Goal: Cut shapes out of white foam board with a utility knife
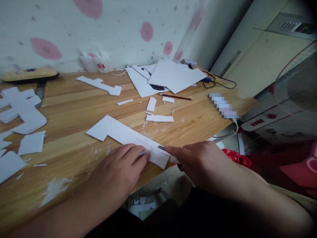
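A white foam board piece (pixel 123 130) with a notched left end lies slantwise near the table's front edge. My left hand (pixel 121 168) presses on its lower edge, fingers close together and thumb tucked in. A bluish sliver shows between thumb and forefinger; I cannot make out what it is. My right hand (pixel 198 160) is closed around a craft knife, its forefinger stretched along the top. The knife's blade (pixel 161 148) touches the board near its right end, beside a faint line. Most of the knife's handle is hidden by the hand.
White offcuts (pixel 159 118) and a pencil (pixel 175 97) lie beyond the board. Larger sheets (pixel 173 76) are stacked at the back, cut shapes (pixel 24 112) at the left. A power strip (pixel 223 105) sits near the right edge, and a fan (pixel 297 86) stands beyond.
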The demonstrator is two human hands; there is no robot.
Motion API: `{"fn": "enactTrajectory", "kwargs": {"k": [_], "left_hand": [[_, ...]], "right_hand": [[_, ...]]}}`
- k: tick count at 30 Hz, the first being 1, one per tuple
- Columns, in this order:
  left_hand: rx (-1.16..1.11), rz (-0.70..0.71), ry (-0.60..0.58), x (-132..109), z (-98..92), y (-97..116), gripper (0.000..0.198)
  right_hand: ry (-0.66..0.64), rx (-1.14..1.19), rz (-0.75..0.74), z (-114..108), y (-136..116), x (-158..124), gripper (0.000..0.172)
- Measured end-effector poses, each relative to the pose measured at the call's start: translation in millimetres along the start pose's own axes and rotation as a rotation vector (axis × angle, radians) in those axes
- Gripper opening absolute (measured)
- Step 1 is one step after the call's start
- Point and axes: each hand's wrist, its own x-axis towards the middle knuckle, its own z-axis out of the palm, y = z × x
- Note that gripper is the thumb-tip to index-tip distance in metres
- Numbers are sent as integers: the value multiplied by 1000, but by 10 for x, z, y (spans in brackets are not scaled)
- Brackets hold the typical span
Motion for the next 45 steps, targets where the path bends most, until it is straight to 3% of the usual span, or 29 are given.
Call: {"fn": "enactTrajectory", "kwargs": {"k": [5,16,28,45], "left_hand": [[-11,-5,-25,-2,3,-7,29],[-17,-41,-55,-23,8,6,36],[11,-72,-148,-11,-47,-1,36],[50,-26,-104,-33,-52,-26,47]], "right_hand": [[-58,-83,-11,20,-89,200,44],[-41,-117,-16,68,-113,249,44],[-131,-167,-98,-80,-115,349,40],[-143,-185,-93,-77,-45,186,40]]}}
